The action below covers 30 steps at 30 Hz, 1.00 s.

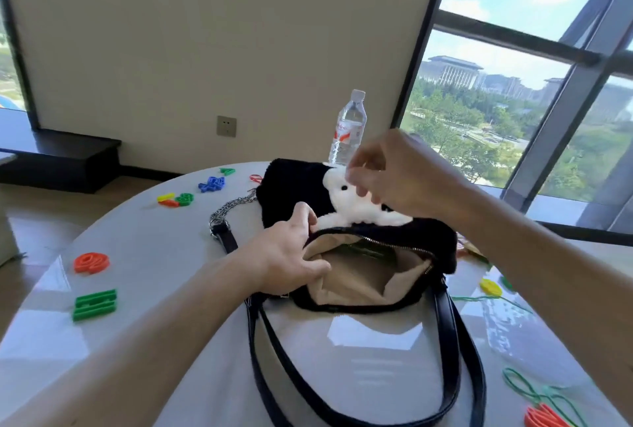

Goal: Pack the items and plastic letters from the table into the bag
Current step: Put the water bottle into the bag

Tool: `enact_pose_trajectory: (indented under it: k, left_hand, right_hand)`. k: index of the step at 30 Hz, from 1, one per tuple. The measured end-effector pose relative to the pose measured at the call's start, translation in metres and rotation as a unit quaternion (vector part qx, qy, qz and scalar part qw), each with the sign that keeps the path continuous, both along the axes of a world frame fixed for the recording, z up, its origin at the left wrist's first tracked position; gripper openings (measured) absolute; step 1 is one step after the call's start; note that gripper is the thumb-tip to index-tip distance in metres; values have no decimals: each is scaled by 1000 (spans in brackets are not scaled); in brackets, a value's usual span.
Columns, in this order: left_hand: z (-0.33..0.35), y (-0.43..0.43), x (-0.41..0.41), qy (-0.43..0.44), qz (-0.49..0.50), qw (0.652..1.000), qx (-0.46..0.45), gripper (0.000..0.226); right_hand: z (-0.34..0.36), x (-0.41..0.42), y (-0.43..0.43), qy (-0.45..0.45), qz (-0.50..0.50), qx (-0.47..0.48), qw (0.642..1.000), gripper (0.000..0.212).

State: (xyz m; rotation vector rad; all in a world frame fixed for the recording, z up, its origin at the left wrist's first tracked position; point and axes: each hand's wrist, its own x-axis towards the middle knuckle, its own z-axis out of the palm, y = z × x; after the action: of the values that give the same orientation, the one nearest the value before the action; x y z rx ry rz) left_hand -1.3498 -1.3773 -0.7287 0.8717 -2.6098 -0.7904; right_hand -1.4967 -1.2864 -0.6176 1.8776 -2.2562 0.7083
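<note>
A black fuzzy bag with a white plush patch lies unzipped mid-table, its beige lining showing and something green inside. My left hand grips the bag's near-left rim and holds the mouth apart. Above the bag's far side hovers my right hand, fingers loosely curled, with nothing visible in it. Plastic letters lie around: an orange one and a green one at the left, blue, yellow, orange and green ones farther back, a yellow one at the right.
A water bottle stands behind the bag. Black straps and a chain trail from the bag over the round white table. Green cords and an orange piece lie at the near right. Windows border the right side.
</note>
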Motion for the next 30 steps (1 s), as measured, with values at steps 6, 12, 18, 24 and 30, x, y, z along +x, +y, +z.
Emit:
enact_pose_trajectory:
  k: [6,12,18,24,30]
  left_hand:
    - [-13,-7,-7,-57,-45,996,45,66]
    - [-10,-21,-10,-69,-49,992,96,64]
    - [-22,-31,-25,-142,-60,987,33,65]
    - [-29,-36,-31,-154,-69,985,26,81]
    - [-19,-33,-20,-105,-64,991,56,51]
  right_hand:
    - [33,-59,-110,41,-89,-74,992,44]
    - [34,-119,-201,27,-160,-22,987,108]
    - [19,-158,-257,-85,-190,-56,976,145]
    - [-4,-179,-279,-104,-151,-34,982,135]
    - [-20,-176,-279,-70,-139,-116,981,104]
